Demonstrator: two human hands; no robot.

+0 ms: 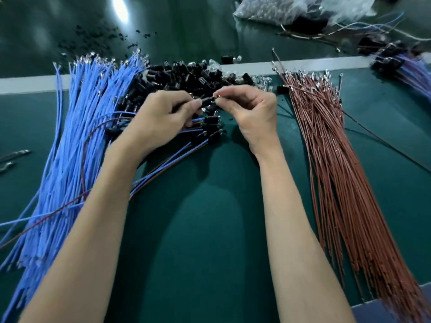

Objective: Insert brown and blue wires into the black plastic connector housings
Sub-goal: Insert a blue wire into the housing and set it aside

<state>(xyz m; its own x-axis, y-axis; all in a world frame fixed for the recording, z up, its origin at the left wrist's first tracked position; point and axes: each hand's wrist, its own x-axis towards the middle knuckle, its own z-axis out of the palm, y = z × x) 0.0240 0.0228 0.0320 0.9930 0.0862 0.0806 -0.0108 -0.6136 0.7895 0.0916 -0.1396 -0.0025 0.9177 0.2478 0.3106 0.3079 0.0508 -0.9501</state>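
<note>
My left hand grips a black connector housing between thumb and fingers, above several finished housings with blue and brown wires trailing under the palm. My right hand pinches the metal-tipped end of a brown wire right at the housing's mouth. A heap of loose black housings lies just beyond both hands. A thick bundle of blue wires fans out on the left. A bundle of brown wires fans out on the right.
The green mat carries a white tape stripe across the back. Finished assemblies lie far right. A clear plastic bag of parts sits at the back. Metal tools rest at the left edge.
</note>
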